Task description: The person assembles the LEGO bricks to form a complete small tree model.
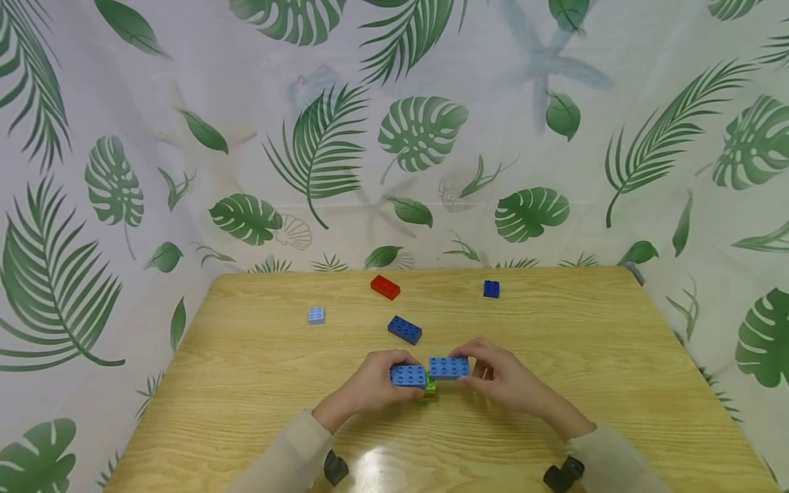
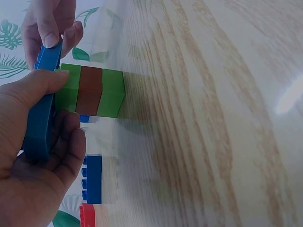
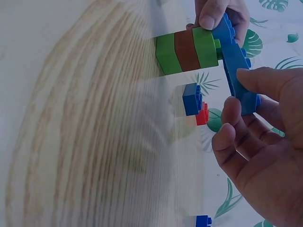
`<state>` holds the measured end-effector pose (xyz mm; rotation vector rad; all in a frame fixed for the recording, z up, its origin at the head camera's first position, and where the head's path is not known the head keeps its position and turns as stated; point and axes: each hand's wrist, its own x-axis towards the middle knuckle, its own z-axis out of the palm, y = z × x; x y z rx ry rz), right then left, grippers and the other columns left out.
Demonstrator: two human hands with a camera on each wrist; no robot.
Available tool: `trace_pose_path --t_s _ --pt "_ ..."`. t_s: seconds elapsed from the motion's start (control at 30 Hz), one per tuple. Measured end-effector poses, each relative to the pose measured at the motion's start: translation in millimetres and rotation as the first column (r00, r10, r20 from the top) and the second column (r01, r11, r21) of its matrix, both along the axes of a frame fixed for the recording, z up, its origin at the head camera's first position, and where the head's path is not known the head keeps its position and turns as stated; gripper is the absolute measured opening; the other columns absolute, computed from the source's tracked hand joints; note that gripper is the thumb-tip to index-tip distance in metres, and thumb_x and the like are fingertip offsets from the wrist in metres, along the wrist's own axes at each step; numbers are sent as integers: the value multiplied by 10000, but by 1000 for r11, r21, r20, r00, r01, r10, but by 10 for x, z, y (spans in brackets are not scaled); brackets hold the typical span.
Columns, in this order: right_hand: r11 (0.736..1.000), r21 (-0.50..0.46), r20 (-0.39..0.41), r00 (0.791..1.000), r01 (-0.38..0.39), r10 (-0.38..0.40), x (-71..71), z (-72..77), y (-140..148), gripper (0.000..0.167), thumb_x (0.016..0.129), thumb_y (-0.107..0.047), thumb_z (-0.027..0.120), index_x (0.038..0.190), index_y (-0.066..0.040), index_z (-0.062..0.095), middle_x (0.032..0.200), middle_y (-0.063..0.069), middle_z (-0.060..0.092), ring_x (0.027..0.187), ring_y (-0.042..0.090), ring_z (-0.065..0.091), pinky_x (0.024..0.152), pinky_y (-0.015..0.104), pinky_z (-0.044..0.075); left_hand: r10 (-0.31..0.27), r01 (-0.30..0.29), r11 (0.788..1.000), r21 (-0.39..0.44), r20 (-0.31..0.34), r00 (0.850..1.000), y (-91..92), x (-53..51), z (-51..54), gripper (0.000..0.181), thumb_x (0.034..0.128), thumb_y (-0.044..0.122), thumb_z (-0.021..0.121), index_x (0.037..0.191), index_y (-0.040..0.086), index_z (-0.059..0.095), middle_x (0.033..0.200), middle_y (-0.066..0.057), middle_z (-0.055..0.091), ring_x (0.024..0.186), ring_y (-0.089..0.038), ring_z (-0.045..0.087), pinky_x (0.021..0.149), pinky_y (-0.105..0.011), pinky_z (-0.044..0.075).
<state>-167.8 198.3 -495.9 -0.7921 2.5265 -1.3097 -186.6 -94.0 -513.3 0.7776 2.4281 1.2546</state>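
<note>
i have the left hand (image 1: 376,380) reaching in from the near left, its forearm slanting toward the middle of the table (image 1: 246,356); it pinches the left blue brick (image 1: 407,376), thumb along the near side and fingers bent behind the far side; the right hand (image 1: 502,376) mirrors it from the near right, pinching the right blue brick (image 1: 449,368) by its right end, thumb near, fingertips far, the lower fingers loosely bent beneath; both bricks are held studs up, in front of the wearer.

between the hands i see a small tower (image 3: 187,51) standing on the table, green, brown, green from the bottom up; the left blue brick meets its top, while the right blue brick's left end comes in just beside that; i cannot tell whether the right one touches the tower.

beyond the hands lies a dark blue brick (image 1: 404,329), with a red brick (image 1: 385,287) farther off; a small pale blue brick (image 1: 316,315) sits to the left and a small dark blue brick (image 1: 491,289) far right of the red one; pale sleeves (image 1: 290,448) cover both forearms.
</note>
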Motion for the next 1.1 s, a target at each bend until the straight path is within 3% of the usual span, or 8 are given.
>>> trace_pose_path --t_s 0.5,0.7,1.1 --pt "997 -28 12 998 -68 69 53 7 -67 370 1009 -204 733 1359 -109 657 1229 95 648 808 82 582 675 263 533 6 -6 1000 3 3 1000 -3 6 -12 303 899 240 858 1170 178 737 1107 43 731 949 -66 621 860 -241 522" --pt "999 -35 -34 999 -42 40 62 -15 -143 359 994 -225 755 1332 -126 684 1197 76 647 875 147 576 684 253 507 5 -5 1000 16 11 1000 -10 2 -10 296 904 232 854 1169 179 735 1100 52 726 946 -74 614 862 -239 513" --pt "999 -45 -44 999 19 -21 65 -82 -276 359 984 -289 764 1306 -139 712 1150 46 662 820 66 518 692 214 477 -2 2 1000 2 1 1000 1 2 -18 299 915 247 844 1181 179 728 1120 49 720 963 -66 612 875 -240 513"
